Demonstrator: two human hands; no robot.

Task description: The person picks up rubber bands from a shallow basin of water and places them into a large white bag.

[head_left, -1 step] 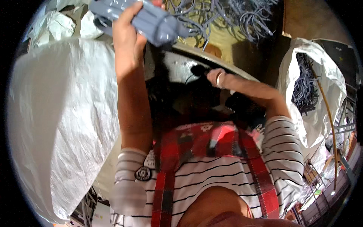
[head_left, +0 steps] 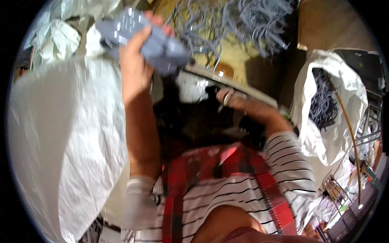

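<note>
My left hand (head_left: 137, 67) is wrapped round a shiny grey-blue moulded plastic piece (head_left: 164, 50) and holds it up at the upper left. Thumb and fingertips show on opposite sides of it; motion blurs its outline, so its exact kind is unclear. Lower and to the right, my right hand (head_left: 225, 98), with a pale band around it, stays by the near edge of a yellowish work surface (head_left: 237, 62). Its fingers are curled in, and whatever they may hold is hidden in dark shadow. On the yellowish surface lies a tangle of grey plastic strips (head_left: 263, 24).
A large white sack (head_left: 93, 133) fills the left side, with crumpled white sheeting (head_left: 63, 38) behind it. At the right stands an open white sack (head_left: 302, 125) with grey strips (head_left: 322, 101) inside. A thin brown stick (head_left: 349, 129) leans across it.
The whole view has shifted, so the surface and sacks sit lower. My left hand still grips the plastic piece, now lower in view. My right hand appears slightly further left and lower.
</note>
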